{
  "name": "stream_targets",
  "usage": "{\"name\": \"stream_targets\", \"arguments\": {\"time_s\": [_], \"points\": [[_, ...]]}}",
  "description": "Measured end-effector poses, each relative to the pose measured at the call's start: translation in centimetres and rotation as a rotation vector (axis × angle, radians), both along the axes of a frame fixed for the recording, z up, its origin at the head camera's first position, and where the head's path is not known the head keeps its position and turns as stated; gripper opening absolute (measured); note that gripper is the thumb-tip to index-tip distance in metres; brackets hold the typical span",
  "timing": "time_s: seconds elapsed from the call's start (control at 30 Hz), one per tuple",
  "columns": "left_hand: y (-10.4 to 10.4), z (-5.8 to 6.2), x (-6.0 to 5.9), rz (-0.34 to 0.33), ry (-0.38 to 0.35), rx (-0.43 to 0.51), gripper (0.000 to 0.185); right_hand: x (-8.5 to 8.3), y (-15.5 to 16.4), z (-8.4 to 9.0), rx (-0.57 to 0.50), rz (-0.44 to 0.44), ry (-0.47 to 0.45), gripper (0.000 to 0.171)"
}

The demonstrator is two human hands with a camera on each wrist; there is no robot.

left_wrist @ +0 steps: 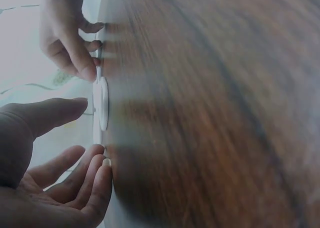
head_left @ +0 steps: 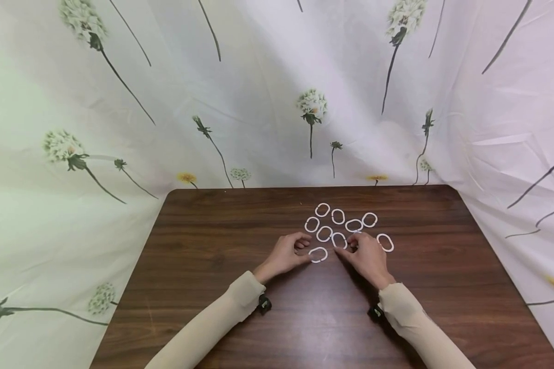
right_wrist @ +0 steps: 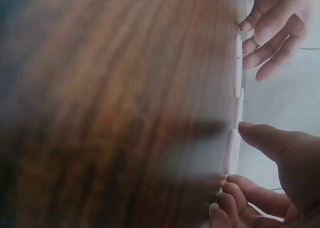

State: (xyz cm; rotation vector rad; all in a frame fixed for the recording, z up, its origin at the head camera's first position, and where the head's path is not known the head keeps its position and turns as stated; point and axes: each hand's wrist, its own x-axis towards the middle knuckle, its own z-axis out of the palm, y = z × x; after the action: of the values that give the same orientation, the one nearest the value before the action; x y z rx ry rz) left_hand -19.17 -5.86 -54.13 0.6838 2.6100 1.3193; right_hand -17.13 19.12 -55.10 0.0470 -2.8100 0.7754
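Observation:
Several white oval split rings lie flat on the dark wooden table. In the head view my left hand (head_left: 288,252) is just left of the nearest split ring (head_left: 318,254), its thumb tip at that ring's edge. The thumb and fingers stand apart, as the left wrist view also shows with the left hand (left_wrist: 60,153). My right hand (head_left: 368,256) is over the right side of the group. Its thumb and forefinger are spread at another split ring (head_left: 339,241), which lies on the table; whether they touch it is unclear. Part of one ring is hidden beneath the right hand.
Farther back lie more rings, including a far one (head_left: 322,210) and one at the right (head_left: 385,243). The wooden table (head_left: 212,225) ends at a hanging white cloth (head_left: 258,128) with printed dandelions. Small dark cameras sit at both wrists.

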Motion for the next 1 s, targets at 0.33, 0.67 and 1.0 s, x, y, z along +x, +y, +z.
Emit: {"name": "stream_targets", "arguments": {"time_s": [0.33, 0.67, 1.0], "points": [[0.9, 0.0, 0.3, 0.004, 0.048, -0.037, 0.053, -0.3, -0.3, 0.2, 0.017, -0.025, -0.013, 0.041], [1.7, 0.5, 0.4, -0.003, 0.106, -0.135, 0.052, -0.6, -0.4, 0.7, 0.021, -0.031, -0.081, 0.039], [2.2, 0.9, 0.2, 0.023, 0.076, -0.242, 0.055, -0.7, -0.3, 1.0, -0.021, -0.013, -0.146, 0.038]]}}
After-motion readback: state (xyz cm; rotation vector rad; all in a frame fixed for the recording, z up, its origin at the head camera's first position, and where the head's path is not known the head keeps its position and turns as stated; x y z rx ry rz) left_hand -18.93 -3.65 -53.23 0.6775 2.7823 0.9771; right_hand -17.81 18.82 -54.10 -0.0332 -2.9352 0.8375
